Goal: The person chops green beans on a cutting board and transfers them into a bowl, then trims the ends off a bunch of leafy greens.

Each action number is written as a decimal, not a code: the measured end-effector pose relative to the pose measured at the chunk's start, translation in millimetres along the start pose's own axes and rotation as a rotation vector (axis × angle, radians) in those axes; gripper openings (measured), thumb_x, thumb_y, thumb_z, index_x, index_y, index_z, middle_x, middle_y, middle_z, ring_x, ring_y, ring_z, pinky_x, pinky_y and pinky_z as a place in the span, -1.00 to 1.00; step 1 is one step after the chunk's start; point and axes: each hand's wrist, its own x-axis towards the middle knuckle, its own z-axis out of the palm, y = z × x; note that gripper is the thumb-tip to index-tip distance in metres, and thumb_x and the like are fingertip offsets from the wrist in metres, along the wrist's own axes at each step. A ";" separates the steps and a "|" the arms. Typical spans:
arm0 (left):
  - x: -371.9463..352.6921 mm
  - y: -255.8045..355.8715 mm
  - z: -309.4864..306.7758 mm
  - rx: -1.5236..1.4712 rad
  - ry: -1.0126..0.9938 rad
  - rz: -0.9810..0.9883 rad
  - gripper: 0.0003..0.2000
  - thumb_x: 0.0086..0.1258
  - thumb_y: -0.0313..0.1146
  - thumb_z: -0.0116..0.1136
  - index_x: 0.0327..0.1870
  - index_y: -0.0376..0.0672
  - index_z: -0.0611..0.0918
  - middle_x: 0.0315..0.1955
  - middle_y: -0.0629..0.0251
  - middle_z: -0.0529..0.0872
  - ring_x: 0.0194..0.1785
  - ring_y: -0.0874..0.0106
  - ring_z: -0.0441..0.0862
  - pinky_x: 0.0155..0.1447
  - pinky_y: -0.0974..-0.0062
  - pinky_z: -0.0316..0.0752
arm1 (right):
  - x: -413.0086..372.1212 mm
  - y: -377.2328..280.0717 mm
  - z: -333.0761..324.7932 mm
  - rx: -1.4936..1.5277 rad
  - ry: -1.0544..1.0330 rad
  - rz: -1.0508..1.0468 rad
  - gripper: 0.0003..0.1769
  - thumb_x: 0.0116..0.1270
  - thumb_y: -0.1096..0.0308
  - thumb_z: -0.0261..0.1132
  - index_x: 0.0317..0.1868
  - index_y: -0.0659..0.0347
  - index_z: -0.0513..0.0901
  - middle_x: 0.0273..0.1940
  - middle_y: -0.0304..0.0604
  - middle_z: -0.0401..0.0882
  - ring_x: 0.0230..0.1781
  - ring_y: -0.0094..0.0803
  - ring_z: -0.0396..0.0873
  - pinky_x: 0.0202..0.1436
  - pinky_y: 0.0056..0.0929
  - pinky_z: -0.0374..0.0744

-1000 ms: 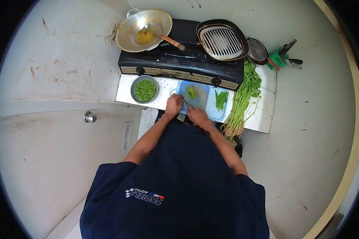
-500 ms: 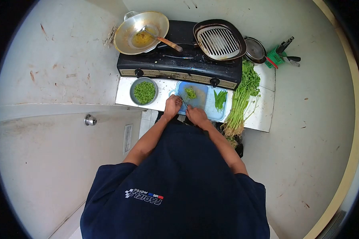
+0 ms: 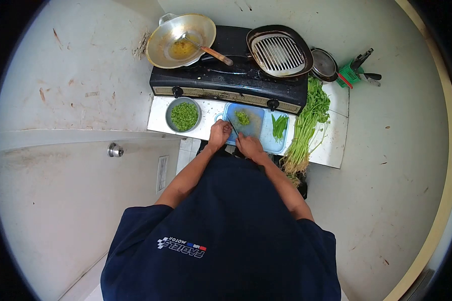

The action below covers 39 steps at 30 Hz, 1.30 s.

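Observation:
My right hand [image 3: 249,146] is closed round the handle of a knife [image 3: 234,128], whose blade points up and left over the blue cutting board [image 3: 266,143]. My left hand [image 3: 219,134] is at the board's left edge, fingers curled together beside the blade; what they pinch, if anything, is too small to make out. A small heap of chopped greens [image 3: 242,118] lies on the board just beyond the knife. Long green pods [image 3: 279,126] rest together on the board's right part. Left of the board, a grey bowl [image 3: 168,125] holds finely chopped greens [image 3: 184,116].
A black two-burner stove [image 3: 226,80] stands behind the board, bearing a wok [image 3: 158,42] with a wooden-handled ladle [image 3: 215,54] and a grill pan [image 3: 281,52]. Rooted leafy greens [image 3: 306,130] overhang the counter's front. A green basket [image 3: 349,75] with knives stands at right.
The whole view has shifted slightly, so the counter's things appear a little further right. Both hands keep nearly the same place and grip at the board.

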 end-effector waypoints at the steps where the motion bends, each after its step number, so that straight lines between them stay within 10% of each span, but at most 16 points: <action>1: 0.0 1.3 -0.7 -0.003 -0.005 0.003 -0.92 0.22 -0.64 0.30 -0.27 -0.36 0.72 -0.33 0.09 0.68 -0.28 0.27 0.77 -0.15 0.42 0.71 | -1.2 -0.4 0.0 -0.009 0.007 -0.011 -0.55 0.63 0.07 0.03 0.10 0.36 0.51 -0.39 0.30 0.71 -0.30 0.29 0.72 -0.14 0.21 0.67; 39: -2.7 -0.7 -4.3 0.184 -0.054 0.036 -0.85 0.22 -0.59 0.28 -0.19 -0.27 0.72 -0.35 0.09 0.63 -0.33 0.20 0.68 -0.14 0.30 0.63 | -6.9 -6.6 -12.4 -0.007 0.017 0.004 -0.64 0.59 0.16 0.10 -0.05 0.36 0.56 -0.39 0.23 0.73 -0.30 0.18 0.75 -0.14 0.12 0.69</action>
